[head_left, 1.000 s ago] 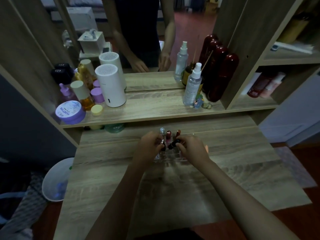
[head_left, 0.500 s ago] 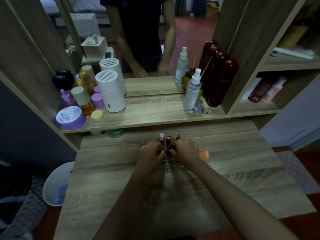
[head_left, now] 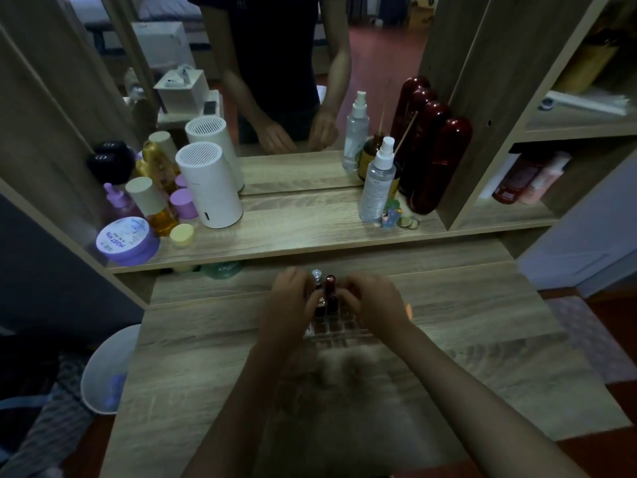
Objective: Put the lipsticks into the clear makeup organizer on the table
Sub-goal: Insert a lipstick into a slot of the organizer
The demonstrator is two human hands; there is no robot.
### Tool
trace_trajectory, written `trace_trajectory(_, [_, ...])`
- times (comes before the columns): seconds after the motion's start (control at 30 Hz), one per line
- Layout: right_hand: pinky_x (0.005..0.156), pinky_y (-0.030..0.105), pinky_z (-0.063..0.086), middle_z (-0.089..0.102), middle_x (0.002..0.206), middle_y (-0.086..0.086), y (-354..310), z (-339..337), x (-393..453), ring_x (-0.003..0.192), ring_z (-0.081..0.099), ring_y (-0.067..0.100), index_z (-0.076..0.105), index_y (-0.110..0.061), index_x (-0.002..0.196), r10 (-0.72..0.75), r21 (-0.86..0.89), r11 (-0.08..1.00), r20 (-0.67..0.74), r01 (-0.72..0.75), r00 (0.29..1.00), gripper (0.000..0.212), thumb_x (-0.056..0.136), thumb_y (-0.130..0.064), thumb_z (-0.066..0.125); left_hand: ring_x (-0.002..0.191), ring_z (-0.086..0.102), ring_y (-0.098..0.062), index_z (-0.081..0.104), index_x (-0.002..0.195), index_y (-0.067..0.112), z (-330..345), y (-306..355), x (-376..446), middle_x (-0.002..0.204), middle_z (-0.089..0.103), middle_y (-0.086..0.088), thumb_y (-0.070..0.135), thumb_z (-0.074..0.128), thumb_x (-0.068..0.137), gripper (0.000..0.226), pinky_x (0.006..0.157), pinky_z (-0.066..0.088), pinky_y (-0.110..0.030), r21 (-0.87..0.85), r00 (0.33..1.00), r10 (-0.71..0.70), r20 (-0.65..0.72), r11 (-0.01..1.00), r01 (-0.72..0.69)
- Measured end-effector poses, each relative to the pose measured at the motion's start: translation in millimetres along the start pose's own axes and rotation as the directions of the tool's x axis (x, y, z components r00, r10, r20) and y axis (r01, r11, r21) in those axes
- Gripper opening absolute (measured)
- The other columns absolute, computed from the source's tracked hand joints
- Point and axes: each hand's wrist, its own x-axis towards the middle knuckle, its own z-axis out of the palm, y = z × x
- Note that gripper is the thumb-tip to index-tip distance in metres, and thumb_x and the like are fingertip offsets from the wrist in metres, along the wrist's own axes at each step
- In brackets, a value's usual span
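Note:
The clear makeup organizer (head_left: 339, 331) sits on the wooden table (head_left: 482, 339), its front slots showing between my wrists. Two lipsticks stand upright in its back rows: a clear-capped lipstick (head_left: 316, 274) and a dark red lipstick (head_left: 330, 289). My left hand (head_left: 293, 298) reaches in from the left, its fingertips pinching low on the clear-capped lipstick. My right hand (head_left: 374, 300) curls in from the right with its fingertips against the dark red lipstick. The hands hide the rest of the organizer's back slots.
A raised shelf (head_left: 310, 232) behind the organizer carries a white cylinder (head_left: 210, 188), a purple jar (head_left: 125, 241), spray bottles (head_left: 377, 181) and dark red cases (head_left: 437, 163). A mirror stands behind it. A small orange object (head_left: 409, 310) lies right of my right hand. A white bin (head_left: 108, 370) stands left of the table.
My right hand brought a tilted dark lipstick in over the organizer and closed in beside my left hand. The third lipstick at the back right is now hidden behind my right hand.

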Motion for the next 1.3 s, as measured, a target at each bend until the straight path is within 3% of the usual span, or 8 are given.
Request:
trace_trajectory(0.13, [0.062,0.022,0.044,0.067,0.092,0.004,7.0,-10.5,10.7,0.079,0.059,0.018,0.060,-0.014,0.098,0.015,0.004,1.000,-0.126,-0.014,0.992,0.015,0.084,-0.018,0.064,0.090,0.050,-0.012,0.062,0.094,0.015,-3.5,11.7,24.5,0.099,0.062,-0.003,0.022,0.066,0.079,0.018,0.077,0.033,-0.021,0.087,0.990,0.138,-0.036,0.987,-0.135])
trace_trajectory(0.23, [0.081,0.038,0.053,0.066,0.107,0.007,11.0,-8.1,13.4,0.097,0.061,0.024,0.062,-0.017,0.111,0.035,-0.040,0.999,-0.015,-0.035,0.999,0.026,0.086,-0.018,0.061,0.097,0.054,-0.017,0.061,0.103,0.019,8.4,16.4,31.2,0.105,0.064,-0.001,0.028,0.064,0.080,0.024,0.081,0.037,-0.026,0.204,0.978,0.202,0.044,0.957,-0.207])
trace_trajectory(0.33, [0.082,0.042,0.053,0.068,0.104,0.006,13.8,-7.3,18.6,0.097,0.062,0.024,0.066,-0.019,0.106,0.043,-0.070,0.997,0.008,-0.042,0.999,0.020,0.087,-0.019,0.058,0.102,0.055,-0.019,0.061,0.105,0.022,17.7,16.8,38.0,0.107,0.067,0.000,0.032,0.058,0.084,0.024,0.088,0.040,-0.031,0.299,0.971,0.214,0.107,0.924,-0.236])
trace_trajectory(0.47, [0.080,0.043,0.053,0.066,0.101,0.008,14.2,-6.9,23.4,0.094,0.061,0.025,0.066,-0.017,0.102,0.037,-0.081,0.996,-0.017,-0.038,0.999,0.017,0.088,-0.019,0.056,0.095,0.057,-0.020,0.063,0.096,0.021,23.4,13.9,38.4,0.099,0.071,-0.001,0.034,0.049,0.088,0.021,0.083,0.040,-0.033,0.362,0.969,0.209,0.134,0.900,-0.244])
trace_trajectory(0.97, [0.077,0.039,0.053,0.064,0.101,0.008,17.0,-7.6,25.9,0.093,0.060,0.024,0.064,-0.016,0.105,-0.008,-0.119,0.993,-0.015,0.006,1.000,0.020,0.088,-0.021,0.056,0.099,0.058,-0.021,0.061,0.104,0.023,27.0,9.4,37.9,0.105,0.069,-0.001,0.032,0.051,0.088,0.021,0.089,0.036,-0.034,0.270,0.975,0.195,0.111,0.938,-0.218])
trace_trajectory(1.1, [0.071,0.031,0.045,0.064,0.101,0.006,18.5,-7.3,27.1,0.093,0.060,0.024,0.062,-0.018,0.107,-0.009,-0.132,0.991,-0.029,0.006,1.000,0.022,0.087,-0.022,0.057,0.105,0.055,-0.019,0.058,0.111,0.023,23.5,8.8,37.0,0.111,0.067,0.000,0.033,0.056,0.086,0.028,0.095,0.037,-0.035,0.241,0.980,0.160,0.114,0.953,-0.184])
trace_trajectory(1.2, [0.074,0.034,0.050,0.067,0.102,0.004,22.8,-13.2,23.0,0.091,0.062,0.021,0.064,-0.019,0.107,-0.008,-0.044,0.999,-0.066,0.005,0.998,0.022,0.086,-0.024,0.060,0.113,0.052,-0.019,0.053,0.123,0.020,13.2,7.3,26.7,0.122,0.061,-0.003,0.032,0.063,0.081,0.045,0.097,0.041,-0.034,0.114,0.991,0.123,0.046,0.985,-0.128])
trace_trajectory(1.3, [0.073,0.035,0.051,0.071,0.098,0.006,39.9,-25.8,14.1,0.084,0.065,0.022,0.068,-0.014,0.102,0.054,0.072,0.997,-0.188,-0.042,0.981,0.018,0.086,-0.019,0.062,0.115,0.051,-0.023,0.050,0.128,0.013,0.3,-7.4,-0.5,0.127,0.055,-0.012,0.023,0.067,0.081,0.051,0.095,0.046,-0.037,-0.100,0.998,-0.034,-0.060,0.995,0.028])
